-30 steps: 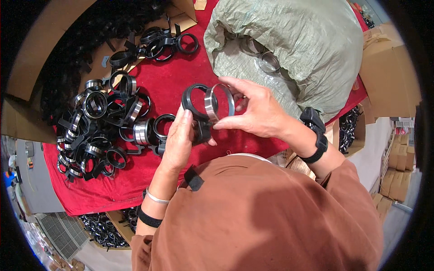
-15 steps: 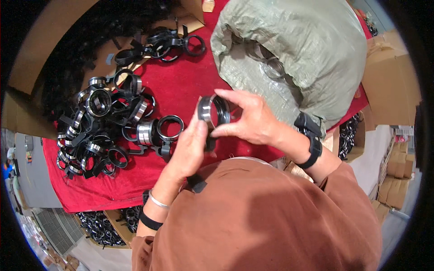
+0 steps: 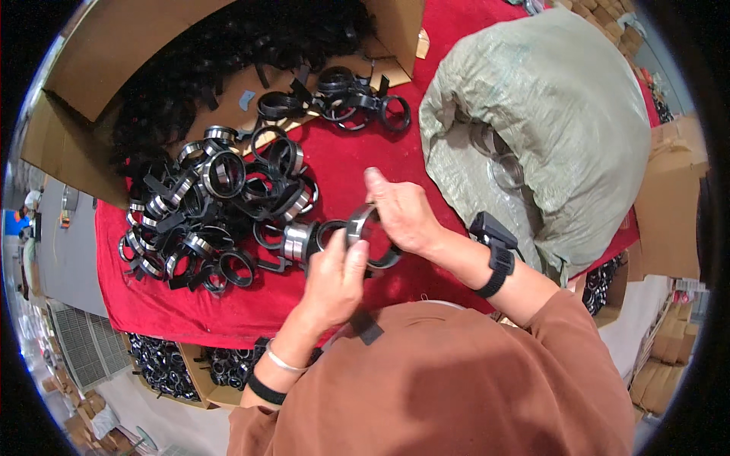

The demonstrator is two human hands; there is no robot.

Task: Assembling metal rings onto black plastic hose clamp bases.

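In front of my chest, both hands are on a black ring-shaped part with a silver metal band [image 3: 356, 226]. My left hand [image 3: 332, 283] grips its near left side, thumb along the band. My right hand [image 3: 407, 216] bears on its far right side with the thumb raised; its fingertips are partly hidden behind the part. A flat black tab [image 3: 366, 327] sticks out below my left hand, over the brown garment. Just left of my hands lie a silver-banded ring [image 3: 296, 242] and a heap of similar ring parts [image 3: 224, 175] on the red cloth [image 3: 414, 285].
A large cardboard box [image 3: 152, 57] full of black parts stands far left, several rings [image 3: 394, 112] by its opening. At right, a grey-green woven sack [image 3: 555, 99] holds more rings. Boxes of black parts [image 3: 163, 368] stand below the table's front edge.
The view has shifted, so the table's things appear further right. My right hand has turned from pinching the ring, fingers curved, to lying against its far side, thumb up. The ring has tilted.
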